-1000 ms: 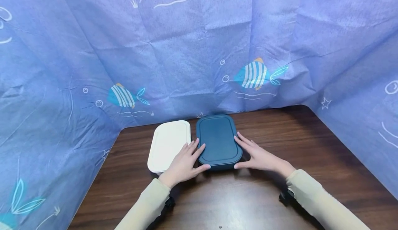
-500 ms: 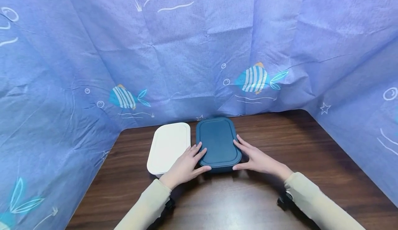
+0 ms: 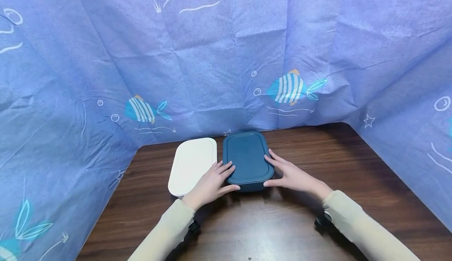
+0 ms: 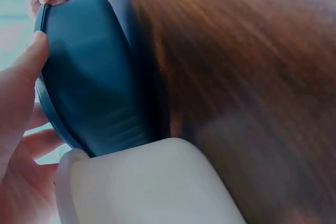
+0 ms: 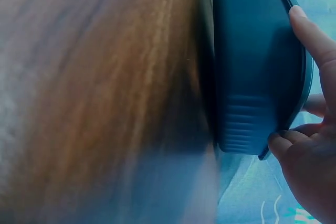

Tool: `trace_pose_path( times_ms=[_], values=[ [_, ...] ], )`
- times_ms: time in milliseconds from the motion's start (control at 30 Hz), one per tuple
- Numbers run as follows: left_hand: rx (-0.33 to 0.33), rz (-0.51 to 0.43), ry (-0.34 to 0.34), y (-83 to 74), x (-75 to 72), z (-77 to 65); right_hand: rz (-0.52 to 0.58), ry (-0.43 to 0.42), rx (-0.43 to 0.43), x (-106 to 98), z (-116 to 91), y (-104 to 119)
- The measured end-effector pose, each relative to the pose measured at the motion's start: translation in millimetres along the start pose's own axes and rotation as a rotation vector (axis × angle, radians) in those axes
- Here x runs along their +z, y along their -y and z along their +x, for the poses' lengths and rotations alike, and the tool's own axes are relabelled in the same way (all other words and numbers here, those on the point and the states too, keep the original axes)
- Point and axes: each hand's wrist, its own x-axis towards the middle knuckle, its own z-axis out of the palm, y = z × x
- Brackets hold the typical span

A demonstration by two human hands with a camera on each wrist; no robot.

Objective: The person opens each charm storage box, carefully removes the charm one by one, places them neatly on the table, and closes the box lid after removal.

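Observation:
A dark blue lidded food container (image 3: 247, 157) lies between both hands at the back of the table. My left hand (image 3: 210, 184) grips its near left corner, thumb on the front rim and fingers along the lid's left edge. At the near right corner, my right hand (image 3: 294, 176) holds the rim, its thumb in front and its fingers along the right side. Both wrist views show the thumbs on the lid's rim and the ridged side wall below it. A white lidded container (image 3: 192, 165) stands just left of the blue one, partly behind my left hand.
Both containers stand on a dark brown wooden table (image 3: 353, 167). A blue curtain (image 3: 212, 68) printed with fish hangs directly behind the far edge and along both sides.
Both hands keep their places at the blue container's near corners. A little more of its front wall shows below the lid now. The white container has not moved.

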Motion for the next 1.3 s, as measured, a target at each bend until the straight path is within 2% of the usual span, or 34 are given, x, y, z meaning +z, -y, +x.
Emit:
trace_pose_path(
  times_ms=[100, 367, 500, 600, 733, 833, 1100, 1300],
  values=[
    [0.002, 0.008, -0.001, 0.7, -3.6, 1.9, 0.006, 0.002, 0.003, -3, 1, 2],
    [-0.02, -0.089, -0.042, 1.7, -19.3, 5.5, 0.022, -0.033, 0.006, -15, 6, 6],
    [-0.007, -0.105, -0.078, 2.1, -29.5, 9.4, 0.019, -0.069, -0.016, -19, 10, 10],
    [-0.005, -0.132, -0.114, 2.9, -37.7, 13.3, 0.007, -0.129, -0.06, -21, 15, 11],
    [-0.006, -0.145, -0.15, 4.3, -47.1, 17.7, -0.009, -0.209, -0.12, -23, 27, 10],
    [-0.004, -0.141, -0.164, 5.6, -51.7, 19.8, -0.025, -0.234, -0.149, -25, 38, 7],
    [0.015, -0.123, -0.17, 6.8, -54.3, 22.1, -0.046, -0.262, -0.153, -26, 73, -10],
    [0.016, -0.132, -0.154, 5.0, -54.5, 21.7, -0.07, -0.253, -0.181, -22, 87, -15]
  ],
)
